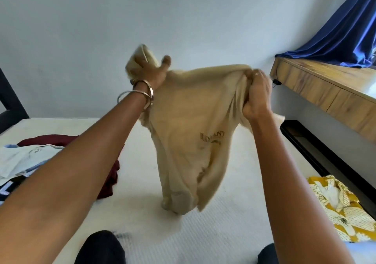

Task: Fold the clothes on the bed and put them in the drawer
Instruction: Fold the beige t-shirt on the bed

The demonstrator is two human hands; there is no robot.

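Two hands: left hand [149,73] and right hand [256,93] each gripped a top corner of the cream shirt [189,139], fingers curled into cloth.
Place: it hung above the bed [142,213], centre.
Handling: likely light, limp; best held at the shoulders.

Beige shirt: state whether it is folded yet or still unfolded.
Unfolded. The beige shirt hangs loose and rumpled above the bed, held up at its top by the left hand and right hand.
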